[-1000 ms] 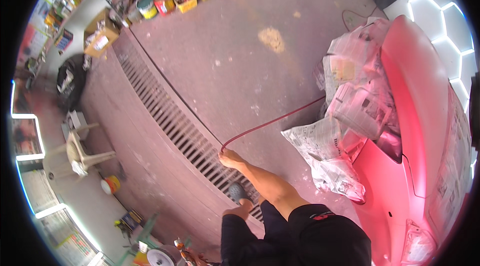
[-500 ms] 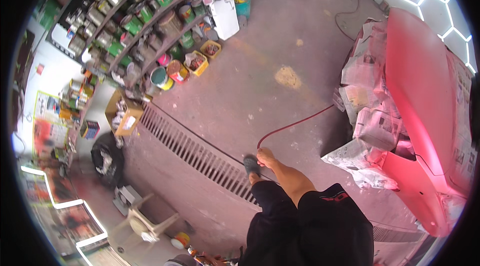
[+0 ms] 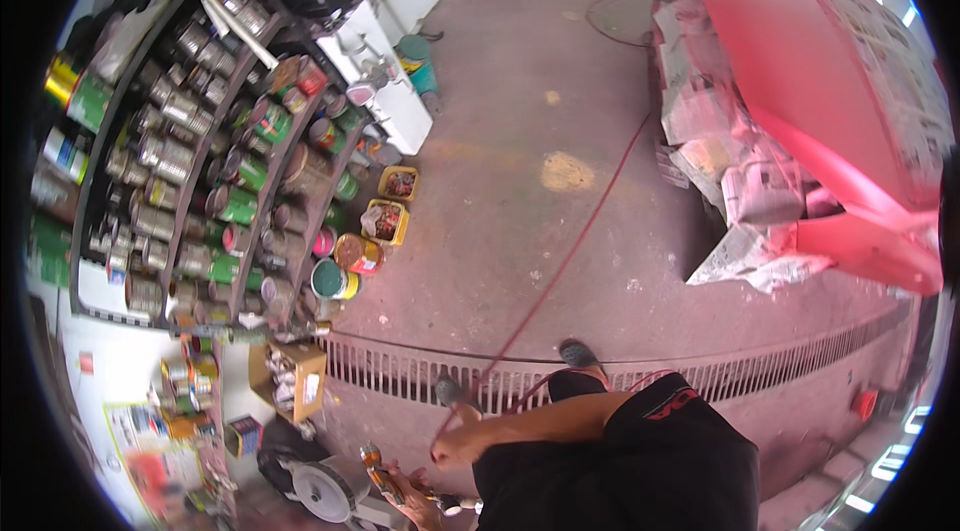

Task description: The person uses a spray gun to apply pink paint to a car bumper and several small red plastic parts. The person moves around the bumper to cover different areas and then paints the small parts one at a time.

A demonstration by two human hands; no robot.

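Note:
My right hand [image 3: 460,443] is closed round a thin red hose [image 3: 575,249], which runs from it across the floor toward the car. Below and to its left is my left hand [image 3: 418,503], its fingers wrapped round a metal and orange tool [image 3: 376,466] that looks like a spray gun. A silver fitting shows beside that hand, close to the lower edge. The tool's exact shape is partly hidden by the fingers. Both hands are in front of my dark clothing, apart from each other.
A red car body [image 3: 830,81] masked with newspaper [image 3: 765,193] stands at right. Shelves full of cans [image 3: 240,171] line the left, with buckets [image 3: 335,279] below. A floor grate [image 3: 730,381] crosses by my feet. A cardboard box [image 3: 312,381] sits at lower left.
My view has swung left. My right hand has moved left and nearer to me, drawing the hose into a straighter line. My left hand and the tool have come into view.

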